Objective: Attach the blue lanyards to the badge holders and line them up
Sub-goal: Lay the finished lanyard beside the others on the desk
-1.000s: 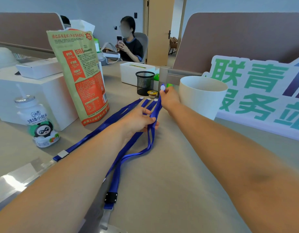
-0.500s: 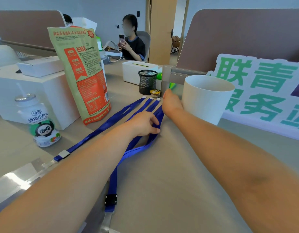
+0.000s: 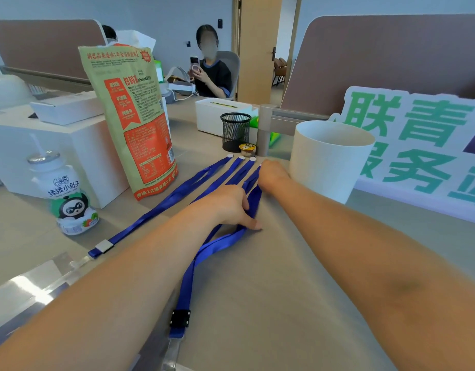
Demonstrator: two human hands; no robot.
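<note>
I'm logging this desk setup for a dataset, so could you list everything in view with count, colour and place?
blue lanyards: about four, blue, side by side mid-table
badge holders: two seen, clear, near edge at lanyard ends
snack bag: one, green and orange, standing left of lanyards
drink bottle: one, white, far left
white cup: one, white, right of lanyards
mesh pot: one, black, behind lanyards
sign: one, white with green characters, right
seated person: one, dark top, background
left hand: one, resting on lanyards
right hand: one, at the rightmost lanyard's far end
</note>
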